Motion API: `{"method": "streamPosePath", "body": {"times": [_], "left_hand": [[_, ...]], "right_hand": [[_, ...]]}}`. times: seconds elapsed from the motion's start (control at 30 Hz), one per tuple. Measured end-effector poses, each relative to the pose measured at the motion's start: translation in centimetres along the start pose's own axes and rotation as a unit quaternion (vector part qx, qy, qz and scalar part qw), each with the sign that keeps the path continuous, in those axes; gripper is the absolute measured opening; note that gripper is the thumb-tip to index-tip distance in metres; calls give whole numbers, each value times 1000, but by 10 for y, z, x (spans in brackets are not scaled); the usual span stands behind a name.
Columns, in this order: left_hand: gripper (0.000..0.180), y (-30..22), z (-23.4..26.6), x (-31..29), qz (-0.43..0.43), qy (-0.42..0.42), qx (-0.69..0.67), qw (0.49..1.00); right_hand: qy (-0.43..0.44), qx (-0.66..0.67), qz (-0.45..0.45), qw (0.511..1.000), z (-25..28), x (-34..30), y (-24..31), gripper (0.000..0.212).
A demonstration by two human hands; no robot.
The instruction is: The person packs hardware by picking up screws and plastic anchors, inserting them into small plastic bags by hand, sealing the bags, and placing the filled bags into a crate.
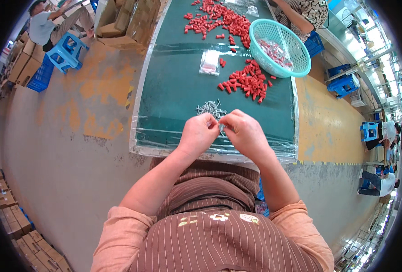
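Clearly, the largest thing here is the green-topped table (169, 95), its near end directly in front of the person's lap. Against its left edge, toward the far end, stands an open cardboard box (137, 25); farther off to the table's left is a blue stool (67, 52). A turquoise perforated basket (303, 56) sits at the table's right edge, tilted, with clear plastic and red bits inside.

A wide scatter of red tapered pieces (226, 20) covers the table's far part, reaching the basket's left side. A smaller red heap (251, 81) lies nearer the table's middle, just below the basket.

At the table's near end are the left hand (199, 133) and the right hand (243, 133), almost touching. Each has thumb and fingertips pinched together, clamped on a small clear piece (222, 129) between them, too covered to identify.

Just beyond the fingers lies a pile of silvery screw-like pieces (210, 109). Smaller still, a flat clear packet (209, 62) rests near the table's middle, left of the red heap.
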State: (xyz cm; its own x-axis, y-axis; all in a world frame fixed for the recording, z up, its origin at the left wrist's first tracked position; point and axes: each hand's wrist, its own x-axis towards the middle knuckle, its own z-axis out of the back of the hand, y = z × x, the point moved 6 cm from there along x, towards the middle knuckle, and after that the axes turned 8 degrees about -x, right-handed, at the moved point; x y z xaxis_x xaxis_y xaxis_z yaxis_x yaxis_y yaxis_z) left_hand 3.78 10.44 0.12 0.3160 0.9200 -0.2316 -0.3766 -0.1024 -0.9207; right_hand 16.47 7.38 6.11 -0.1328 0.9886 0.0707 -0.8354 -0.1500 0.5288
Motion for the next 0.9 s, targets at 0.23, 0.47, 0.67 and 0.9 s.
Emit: {"method": "streamPosePath", "body": {"times": [0.23,0.47,0.67,0.9], "left_hand": [[10,-5,3,9,39,10,-18,999],[9,15,-1,20,165,75,-250,951],[16,16,3,16,230,118,-368,893],[14,30,19,13,156,-2,-271,950]], "right_hand": [[-34,104,-40,993,12,-1,-18,15],[38,384,-130,913,-28,-5,-62,25],[95,487,-197,846,-47,-7,-67,16],[-21,329,-171,928,-36,33,-105,21]]}}
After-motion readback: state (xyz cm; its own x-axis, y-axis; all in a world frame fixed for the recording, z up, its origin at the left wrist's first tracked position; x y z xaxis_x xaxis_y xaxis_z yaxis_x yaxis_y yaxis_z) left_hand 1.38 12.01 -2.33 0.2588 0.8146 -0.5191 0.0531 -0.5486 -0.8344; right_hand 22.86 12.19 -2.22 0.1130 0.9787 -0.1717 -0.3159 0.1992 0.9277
